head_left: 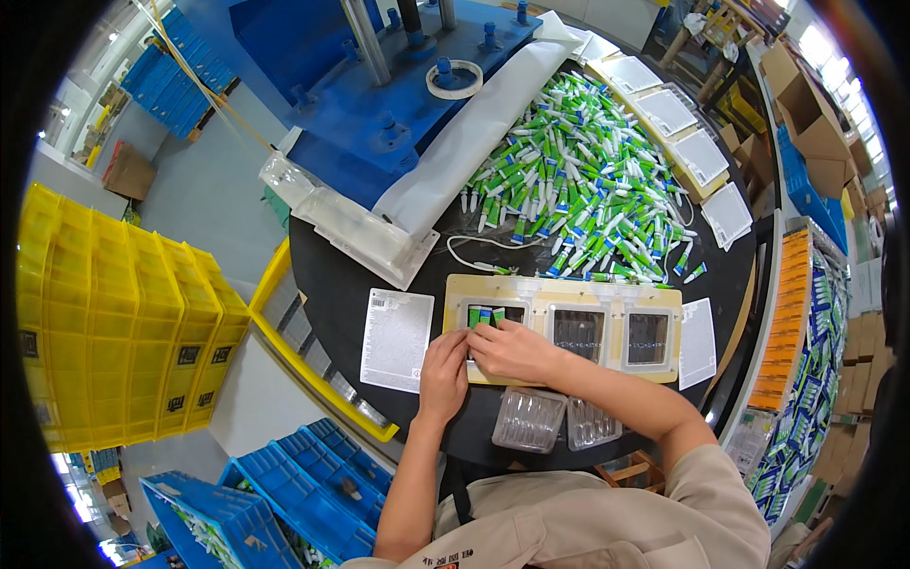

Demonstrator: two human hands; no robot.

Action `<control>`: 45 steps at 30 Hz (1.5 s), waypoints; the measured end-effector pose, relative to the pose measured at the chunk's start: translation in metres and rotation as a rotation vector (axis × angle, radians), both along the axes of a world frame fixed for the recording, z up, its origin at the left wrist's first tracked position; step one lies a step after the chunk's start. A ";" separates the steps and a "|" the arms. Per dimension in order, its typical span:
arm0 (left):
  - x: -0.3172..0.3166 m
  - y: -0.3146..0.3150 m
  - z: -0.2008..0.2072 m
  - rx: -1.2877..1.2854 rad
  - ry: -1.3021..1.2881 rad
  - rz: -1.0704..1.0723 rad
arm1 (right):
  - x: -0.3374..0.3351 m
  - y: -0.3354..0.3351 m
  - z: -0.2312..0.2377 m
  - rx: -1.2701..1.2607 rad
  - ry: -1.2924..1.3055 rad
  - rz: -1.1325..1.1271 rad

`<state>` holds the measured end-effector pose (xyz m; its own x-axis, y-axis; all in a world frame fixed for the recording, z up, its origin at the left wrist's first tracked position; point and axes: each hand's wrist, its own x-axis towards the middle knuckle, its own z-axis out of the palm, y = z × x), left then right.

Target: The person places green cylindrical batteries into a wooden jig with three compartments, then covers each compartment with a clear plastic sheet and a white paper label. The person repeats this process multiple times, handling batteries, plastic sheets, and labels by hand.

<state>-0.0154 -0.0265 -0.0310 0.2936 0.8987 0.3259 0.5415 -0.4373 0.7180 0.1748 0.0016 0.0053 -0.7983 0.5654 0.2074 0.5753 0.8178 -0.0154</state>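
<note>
A cream-coloured frame (616,370) with three windows lies in front of me on the black round table. Small green tubes (480,314) stand side by side in its left window. Over that window's near edge, my left hand (445,368) is closed, its fingertips meeting those of the right; what it pinches is hidden. My right hand (512,349) reaches across with curled fingers, and its fingertips are on a tilted green tube (500,314). Clear plastic lies in the middle window (576,334) and right window (647,339). Two clear ribbed blister trays (528,420) (591,424) rest at the near edge.
A big heap of green-and-white tubes (588,180) covers the far table. White printed cards (397,339) (698,343) flank the frame; more cards (700,156) line the far right. A blue press (398,104) stands far left. Yellow crates (123,322) and blue crates (303,493) are at left.
</note>
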 end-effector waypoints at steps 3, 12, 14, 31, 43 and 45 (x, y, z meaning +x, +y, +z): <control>0.001 -0.001 0.003 0.019 -0.003 -0.011 | 0.021 -0.008 0.002 -0.044 0.299 -0.032; 0.003 -0.002 0.012 0.020 0.036 -0.031 | -0.005 -0.044 -0.021 -0.097 0.571 -0.444; 0.002 -0.002 0.014 0.027 0.079 -0.049 | -0.008 -0.047 -0.022 -0.128 0.554 -0.482; 0.003 -0.002 0.008 0.012 0.393 -0.274 | 0.013 -0.044 -0.009 -0.015 0.450 -0.666; 0.056 0.145 0.013 0.117 0.050 0.131 | 0.054 0.141 -0.036 -0.166 0.194 -1.113; 0.080 0.192 0.013 0.031 0.187 0.124 | 0.056 0.161 -0.048 -0.214 0.197 -1.209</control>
